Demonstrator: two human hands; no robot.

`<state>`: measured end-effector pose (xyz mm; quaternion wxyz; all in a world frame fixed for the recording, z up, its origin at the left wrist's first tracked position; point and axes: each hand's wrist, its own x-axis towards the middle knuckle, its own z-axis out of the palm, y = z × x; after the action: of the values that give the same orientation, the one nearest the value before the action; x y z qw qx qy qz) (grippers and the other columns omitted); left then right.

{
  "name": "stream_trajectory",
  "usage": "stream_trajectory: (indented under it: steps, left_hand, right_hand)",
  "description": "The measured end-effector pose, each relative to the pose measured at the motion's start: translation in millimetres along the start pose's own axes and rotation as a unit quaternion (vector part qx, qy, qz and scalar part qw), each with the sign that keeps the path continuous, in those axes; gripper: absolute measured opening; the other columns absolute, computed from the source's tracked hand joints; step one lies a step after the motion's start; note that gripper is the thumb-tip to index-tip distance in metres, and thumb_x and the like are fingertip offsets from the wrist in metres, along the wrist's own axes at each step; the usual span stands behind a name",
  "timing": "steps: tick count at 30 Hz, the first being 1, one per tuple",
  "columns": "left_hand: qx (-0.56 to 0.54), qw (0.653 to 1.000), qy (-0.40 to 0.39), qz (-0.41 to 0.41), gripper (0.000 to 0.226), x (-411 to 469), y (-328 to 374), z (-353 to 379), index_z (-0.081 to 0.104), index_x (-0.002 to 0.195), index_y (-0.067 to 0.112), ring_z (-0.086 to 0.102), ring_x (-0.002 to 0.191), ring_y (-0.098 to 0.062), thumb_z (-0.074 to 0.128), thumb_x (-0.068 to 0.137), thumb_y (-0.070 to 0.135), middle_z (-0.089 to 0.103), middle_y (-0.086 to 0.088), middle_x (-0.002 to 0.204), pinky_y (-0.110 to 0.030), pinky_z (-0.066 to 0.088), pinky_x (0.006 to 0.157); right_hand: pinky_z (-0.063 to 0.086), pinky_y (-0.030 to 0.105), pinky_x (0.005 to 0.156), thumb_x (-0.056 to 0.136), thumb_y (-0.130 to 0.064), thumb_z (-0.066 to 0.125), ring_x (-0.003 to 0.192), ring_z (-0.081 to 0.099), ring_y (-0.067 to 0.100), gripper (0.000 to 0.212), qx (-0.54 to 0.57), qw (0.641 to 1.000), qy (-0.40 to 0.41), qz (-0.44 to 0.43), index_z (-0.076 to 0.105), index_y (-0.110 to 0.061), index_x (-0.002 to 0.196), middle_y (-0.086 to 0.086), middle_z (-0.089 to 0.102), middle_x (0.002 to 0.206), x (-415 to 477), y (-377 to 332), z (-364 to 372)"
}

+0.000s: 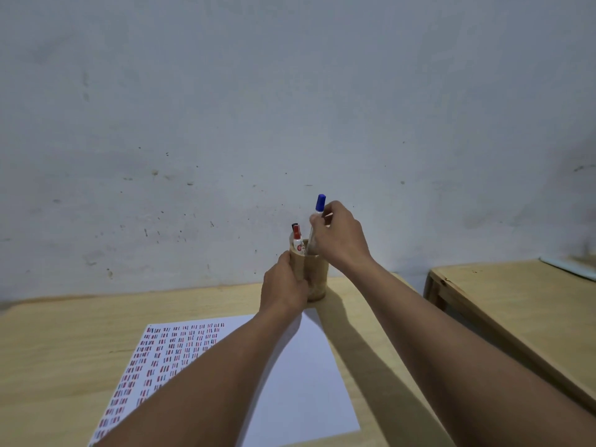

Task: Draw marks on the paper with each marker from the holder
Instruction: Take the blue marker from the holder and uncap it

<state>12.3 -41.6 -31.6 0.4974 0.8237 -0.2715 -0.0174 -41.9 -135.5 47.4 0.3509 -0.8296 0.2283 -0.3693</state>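
Observation:
A round wooden holder [317, 279] stands at the far edge of the table, just beyond the paper. My left hand [285, 287] wraps around its left side. My right hand [338, 235] pinches a blue-capped marker [320, 204] by its white barrel; the marker's lower end is still inside the holder's mouth. A red-capped marker [297, 237] and a black-capped marker [293, 226] stand in the holder. The white paper [303, 375] lies flat in front of me, its left part covered with rows of short red, blue and dark marks [161, 353].
The light wooden table [64, 343] meets a pale wall [290, 108] close behind the holder. A second wooden table [516, 304] stands to the right across a narrow gap, with a pale object [571, 267] on its far end.

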Motion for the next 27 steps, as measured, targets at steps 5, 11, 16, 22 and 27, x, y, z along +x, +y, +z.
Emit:
stream_trajectory:
  steps: [5,11,16,22,27]
  left_hand:
    - [-0.028,0.998,0.048,-0.003,0.058,-8.3,17.3,-28.8,0.041,0.149,0.015,0.058,0.123,-0.024,0.053,0.093,0.01,0.057,-0.01,0.14,-0.033,0.047,0.098]
    - [-0.125,0.985,0.109,0.054,0.046,-22.4,49.0,-83.8,0.057,0.133,0.024,0.068,0.099,-0.017,0.04,0.094,0.009,0.071,0.003,0.108,-0.035,0.055,0.09]
    - [-0.168,0.977,0.102,0.088,0.03,-39.7,59.8,-120.5,0.068,0.118,0.033,0.071,0.089,-0.02,0.056,0.094,0.02,0.074,0.005,0.094,-0.045,0.059,0.085]
    - [-0.157,0.979,0.097,0.092,0.017,-54.7,56.4,-143.1,0.078,0.086,0.026,0.074,0.078,-0.016,0.067,0.091,0.014,0.077,0.003,0.077,-0.043,0.061,0.083]
    - [-0.223,0.965,0.122,0.061,0.014,-62.4,53.9,-152.6,0.079,0.087,0.019,0.073,0.076,-0.014,0.068,0.092,0.013,0.077,-0.001,0.078,-0.041,0.062,0.084]
  right_hand:
    - [0.058,0.04,0.062,0.104,-0.035,0.045,0.068,0.071,0.021,0.016,0.056,0.998,0.006,-0.034,0.048,-0.02,0.107,0.006,0.07,0.083,-8.3,-30.0,-17.7]
    - [0.062,0.037,0.059,0.097,-0.021,0.061,0.064,0.07,0.017,0.009,0.015,0.998,-0.035,-0.057,0.063,-0.023,0.105,-0.001,0.069,0.081,-29.3,-54.3,-23.6]
    - [0.054,0.033,0.065,0.092,-0.012,0.06,0.078,0.066,0.022,0.018,-0.071,0.992,-0.063,-0.087,0.073,-0.021,0.101,0.001,0.069,0.086,-55.0,-65.3,-20.8]
    - [0.041,0.025,0.064,0.095,-0.011,0.058,0.085,0.061,0.016,0.028,-0.069,0.992,-0.031,-0.098,0.068,-0.02,0.12,0.0,0.06,0.103,-80.2,-74.5,-17.8]
    - [0.054,0.037,0.053,0.094,-0.036,0.063,0.062,0.059,0.018,0.024,0.18,0.98,0.039,0.08,0.062,-0.014,0.084,0.003,0.059,0.076,-120.7,-86.9,2.2]
